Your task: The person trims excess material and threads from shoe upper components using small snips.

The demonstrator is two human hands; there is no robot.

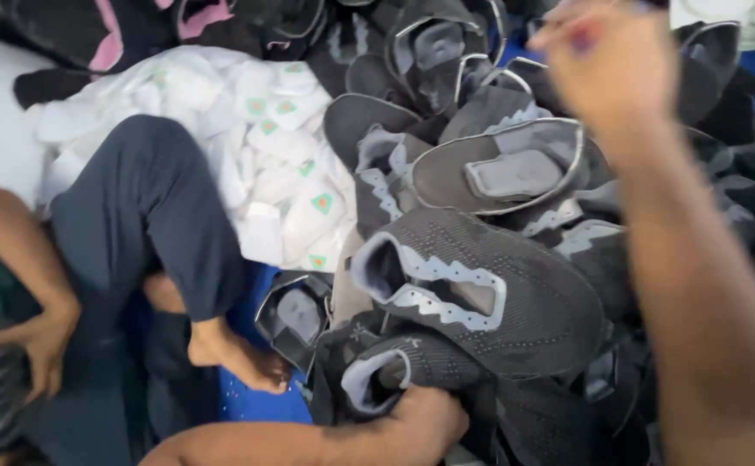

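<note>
Down low, the left hand (425,423) has its fingers closed around a dark knit shoe upper (394,367) at the near edge of the pile of uppers (498,173). Raised and blurred, the right hand (610,69) pinches something small; white insoles (282,164) lie beside.

The scene is lit softly and evenly, seemingly from above, and no hard shadows are cast. Strong motion blur is seen on the raised right hand (606,65) and its forearm. The white insoles (282,164) are nearly blown out, and their detail is washed away. Detail is lost in the darkness between the grey knit shoe uppers (481,285). The whole picture is rendered soft and smeared.
</note>
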